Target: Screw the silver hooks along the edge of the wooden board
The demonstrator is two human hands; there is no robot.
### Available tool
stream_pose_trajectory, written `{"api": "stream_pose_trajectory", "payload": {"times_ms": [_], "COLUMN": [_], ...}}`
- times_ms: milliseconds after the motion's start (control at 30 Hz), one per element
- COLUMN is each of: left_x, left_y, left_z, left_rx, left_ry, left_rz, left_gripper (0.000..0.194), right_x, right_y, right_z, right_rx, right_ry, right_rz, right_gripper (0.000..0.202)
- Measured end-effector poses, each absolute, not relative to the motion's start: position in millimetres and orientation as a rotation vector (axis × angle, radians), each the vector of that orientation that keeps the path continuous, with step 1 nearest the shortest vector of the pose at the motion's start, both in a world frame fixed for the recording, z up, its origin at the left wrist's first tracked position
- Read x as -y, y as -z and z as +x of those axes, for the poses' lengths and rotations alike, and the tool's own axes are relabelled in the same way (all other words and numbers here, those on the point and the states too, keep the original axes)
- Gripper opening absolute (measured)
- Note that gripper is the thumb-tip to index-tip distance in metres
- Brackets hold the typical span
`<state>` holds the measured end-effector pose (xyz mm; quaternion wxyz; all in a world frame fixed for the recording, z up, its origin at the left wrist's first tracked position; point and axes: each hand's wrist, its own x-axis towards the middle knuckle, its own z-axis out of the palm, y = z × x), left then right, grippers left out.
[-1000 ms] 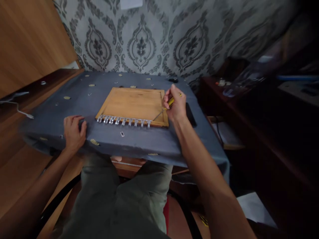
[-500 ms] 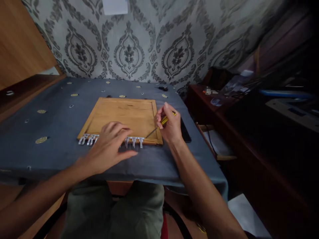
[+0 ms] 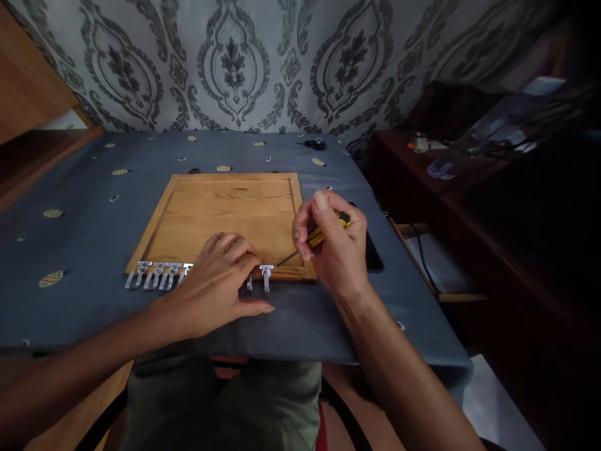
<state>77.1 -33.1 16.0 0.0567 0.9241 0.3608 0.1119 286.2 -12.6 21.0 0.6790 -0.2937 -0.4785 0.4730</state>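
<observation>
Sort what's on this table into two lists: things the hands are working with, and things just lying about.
In hand:
right hand holding yellow-handled screwdriver
left hand on the row of metal hooks
wooden board

Lying about:
black phone
small dark tool near the wall
blue tablecloth

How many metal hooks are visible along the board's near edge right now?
6 hooks: four by the wooden board's near-left corner, two right of the left hand. More probably hidden beneath it.

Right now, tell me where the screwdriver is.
The screwdriver is in the right hand, its tip at the wooden board's near right corner, beside the metal hooks.
</observation>
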Motion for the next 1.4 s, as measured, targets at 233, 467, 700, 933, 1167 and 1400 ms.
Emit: {"api": "stream_pose_trajectory", "payload": {"times_ms": [233, 467, 700, 933, 1167, 1400], "left_x": [31, 31, 28, 23, 20, 22], "left_y": [-15, -13, -16, -10, -7, -8], "left_z": [78, 79, 79, 79, 82, 83], "left_rx": [-1.098, -1.109, -1.065, -1.035, -1.012, -1.024], "left_ry": [-0.305, -0.345, -0.315, -0.327, -0.324, -0.35], "left_rz": [2.784, 2.772, 2.748, 2.736, 2.694, 2.674], "left_gripper": [0.054, 0.052, 0.047, 0.038, 0.037, 0.037], "right_x": [14, 14, 14, 16, 22, 32], "right_y": [-21, -20, -19, -20, -24, -47], "right_z": [287, 287, 287, 287, 285, 267], "right_rx": [1.095, 1.083, 1.086, 1.087, 1.088, 0.966], "right_ry": [-1.04, -1.038, -1.016, -1.025, -0.964, -0.873], "right_rz": [-0.676, -0.664, -0.682, -0.684, -0.742, -0.789], "right_gripper": [0.054, 0.053, 0.052, 0.049, 0.048, 0.037]}}
